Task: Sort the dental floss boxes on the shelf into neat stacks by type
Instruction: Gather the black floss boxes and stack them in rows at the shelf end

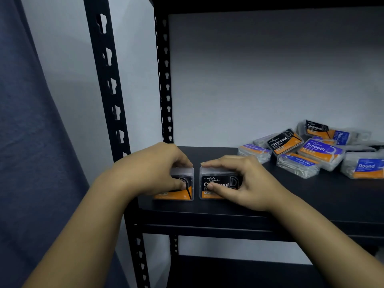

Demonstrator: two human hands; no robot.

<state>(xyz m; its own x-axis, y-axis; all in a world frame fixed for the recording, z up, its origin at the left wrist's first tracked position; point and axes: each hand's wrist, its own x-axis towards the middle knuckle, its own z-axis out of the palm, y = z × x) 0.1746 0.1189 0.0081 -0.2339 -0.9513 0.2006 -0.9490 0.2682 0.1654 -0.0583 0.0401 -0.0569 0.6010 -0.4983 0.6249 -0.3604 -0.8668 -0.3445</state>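
Observation:
Two black-and-orange Charcoal floss boxes stand side by side at the front left of the black shelf (311, 196). My left hand (153, 169) grips the left Charcoal box (182, 192), fingers over its top and thumb on its face. My right hand (239, 179) holds the right Charcoal box (218, 183) the same way. A narrow gap separates the two boxes. At the right lies a loose pile of boxes: another Charcoal box (285, 141), a blue Smooth box (320, 149) and blue Round boxes (365, 168), some tilted or upside down.
A black perforated upright post (108, 80) stands at the shelf's left front corner, a second post (165, 80) behind it. White wall behind the shelf. A dark grey curtain (27, 142) hangs at the left. A lower shelf (228, 273) sits below.

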